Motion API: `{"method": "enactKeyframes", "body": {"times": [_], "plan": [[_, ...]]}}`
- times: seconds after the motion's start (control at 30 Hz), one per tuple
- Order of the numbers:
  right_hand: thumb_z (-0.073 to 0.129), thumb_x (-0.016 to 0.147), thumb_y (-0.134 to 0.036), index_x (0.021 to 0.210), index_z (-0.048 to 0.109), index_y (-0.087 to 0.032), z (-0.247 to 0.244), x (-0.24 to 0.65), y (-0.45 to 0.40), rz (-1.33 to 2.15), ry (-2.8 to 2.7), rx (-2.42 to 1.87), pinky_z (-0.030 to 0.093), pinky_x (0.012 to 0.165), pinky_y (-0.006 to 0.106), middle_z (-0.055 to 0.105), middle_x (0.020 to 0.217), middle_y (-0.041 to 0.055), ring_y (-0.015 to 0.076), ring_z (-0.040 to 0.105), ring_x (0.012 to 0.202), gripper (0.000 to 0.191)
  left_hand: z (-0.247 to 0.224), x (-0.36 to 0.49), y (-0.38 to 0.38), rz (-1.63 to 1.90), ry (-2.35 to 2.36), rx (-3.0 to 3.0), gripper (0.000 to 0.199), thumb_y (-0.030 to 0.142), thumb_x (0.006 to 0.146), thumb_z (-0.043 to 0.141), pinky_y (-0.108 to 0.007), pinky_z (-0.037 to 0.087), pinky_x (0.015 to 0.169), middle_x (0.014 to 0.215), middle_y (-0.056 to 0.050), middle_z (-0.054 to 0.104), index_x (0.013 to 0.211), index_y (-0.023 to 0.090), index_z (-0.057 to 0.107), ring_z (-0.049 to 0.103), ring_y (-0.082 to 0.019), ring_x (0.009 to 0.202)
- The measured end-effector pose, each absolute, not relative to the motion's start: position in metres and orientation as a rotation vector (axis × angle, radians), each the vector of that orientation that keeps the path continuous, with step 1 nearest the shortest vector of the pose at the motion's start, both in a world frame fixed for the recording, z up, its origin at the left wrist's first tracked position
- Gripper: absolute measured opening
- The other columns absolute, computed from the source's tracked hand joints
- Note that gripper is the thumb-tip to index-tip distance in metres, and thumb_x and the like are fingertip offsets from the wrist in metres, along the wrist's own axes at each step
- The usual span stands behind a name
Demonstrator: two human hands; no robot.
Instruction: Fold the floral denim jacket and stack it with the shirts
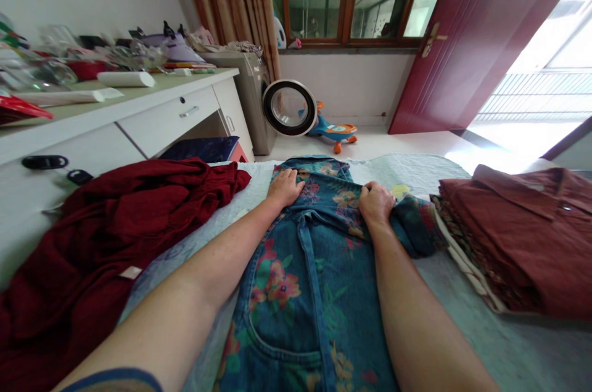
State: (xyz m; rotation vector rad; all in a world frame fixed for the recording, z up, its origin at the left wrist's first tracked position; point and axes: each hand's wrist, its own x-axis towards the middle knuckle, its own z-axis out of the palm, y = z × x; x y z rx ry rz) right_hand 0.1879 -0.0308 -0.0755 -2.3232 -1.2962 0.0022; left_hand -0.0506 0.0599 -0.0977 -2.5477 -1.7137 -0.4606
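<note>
A blue denim garment (289,293) with a printed flower pattern lies lengthwise over the bed, its far part folded or bunched. My left hand (285,187) rests on its far left side, fingers bent and closed on the cloth. At the far right edge my right hand (377,201) grips the fabric, fingers curled. Just right of that hand, part of the same patterned denim (416,225) lies rolled or bunched on the sheet; whether it joins the main piece cannot be made out.
Dark red cloth (152,213) is heaped at the left, beside a white desk (180,111). Folded clothes (522,238) are stacked at the right on the pale sheet (499,343). Beyond the bed are an open washing machine door (290,107) and a toy car (335,130).
</note>
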Motion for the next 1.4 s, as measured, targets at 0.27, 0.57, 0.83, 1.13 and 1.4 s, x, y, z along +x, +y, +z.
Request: {"method": "enactKeyframes", "body": {"times": [0.27,0.57,0.83,1.13,1.4], "plan": [[0.046,0.080,-0.012,0.113,0.066,-0.015,-0.077,0.185,-0.034,-0.127,-1.189,-2.148,0.035,0.095,0.046,0.056,0.119,0.0185,0.0330,0.049,0.112,0.039,-0.077,-0.038,0.059,-0.054,-2.142,-2.653,0.080,0.063,0.088,0.038,-0.051,0.020,0.116,0.160,-0.018,0.020,0.149,0.013,0.029,0.017,-0.034,0.147],[0.043,0.090,-0.027,0.133,0.054,-0.020,-0.083,0.156,-0.028,0.283,-2.076,-1.861,0.029,0.111,0.041,0.049,0.145,0.0079,0.0229,0.041,0.134,0.045,-0.081,0.004,0.004,-0.178,-1.944,-2.828,0.080,0.066,0.087,0.040,-0.057,0.010,0.117,0.163,-0.015,0.008,0.152,0.022,0.025,0.009,-0.033,0.149],[0.039,0.093,-0.046,0.145,0.041,-0.015,-0.081,0.187,-0.033,0.290,-1.824,-2.316,0.027,0.113,0.047,0.040,0.152,0.0128,0.0300,0.034,0.140,0.060,-0.091,-0.005,0.007,-0.806,-1.950,-2.740,0.053,0.050,0.095,0.038,-0.046,0.027,0.116,0.149,-0.013,0.044,0.136,0.018,0.052,0.038,-0.027,0.139],[0.045,0.089,-0.022,0.126,0.060,-0.012,-0.040,0.216,-0.038,0.103,-1.881,-2.388,0.043,0.098,0.033,0.064,0.125,0.0163,0.0266,0.057,0.119,0.041,-0.095,0.001,0.009,-0.685,-1.981,-2.572,0.055,0.040,0.089,0.052,-0.043,0.029,0.115,0.148,-0.013,0.045,0.137,0.015,0.049,0.037,-0.026,0.139],[0.061,0.077,-0.012,0.112,0.068,-0.011,0.000,0.254,-0.047,0.106,-2.193,-2.667,0.050,0.083,0.037,0.068,0.113,0.0205,0.0318,0.064,0.105,0.036,-0.090,0.006,0.003,-0.453,-1.980,-2.572,0.069,0.054,0.089,0.046,-0.047,0.025,0.115,0.156,-0.014,0.033,0.147,0.019,0.035,0.030,-0.029,0.143]]}}
